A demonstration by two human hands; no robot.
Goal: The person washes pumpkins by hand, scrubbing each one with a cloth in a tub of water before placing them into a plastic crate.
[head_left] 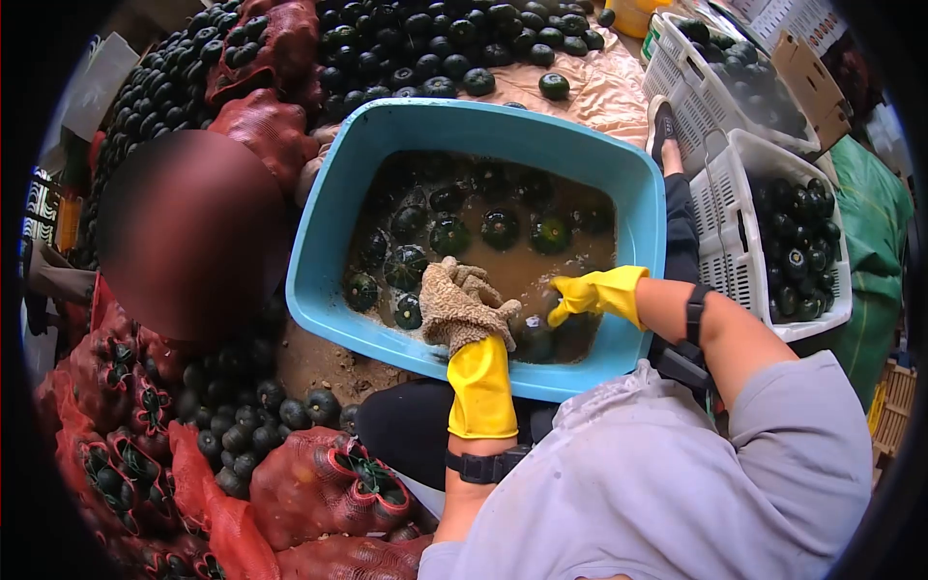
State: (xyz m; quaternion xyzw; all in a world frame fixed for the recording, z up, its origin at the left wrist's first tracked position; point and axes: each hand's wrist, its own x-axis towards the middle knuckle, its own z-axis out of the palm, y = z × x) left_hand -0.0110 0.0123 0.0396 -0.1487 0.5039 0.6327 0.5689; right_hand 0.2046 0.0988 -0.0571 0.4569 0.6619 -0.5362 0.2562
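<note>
**Two gloved hands over one squash in the blue tub**

We see one blue tub of muddy water, with about a dozen dark green squashes floating in it. Our left hand, in a yellow glove under a rough knitted one, presses down on a squash at the tub's near edge, fingers curled over it. Our right hand, in a yellow glove, closes on the same squash from the other side. The squash is round and mostly under water, so we cannot tell which way its stem points.

Two white crates stand beyond the tub's right edge, each holding many squashes. Several red net sacks of squashes lie left of the tub, with loose heaps around them. We can read no writing anywhere.
</note>
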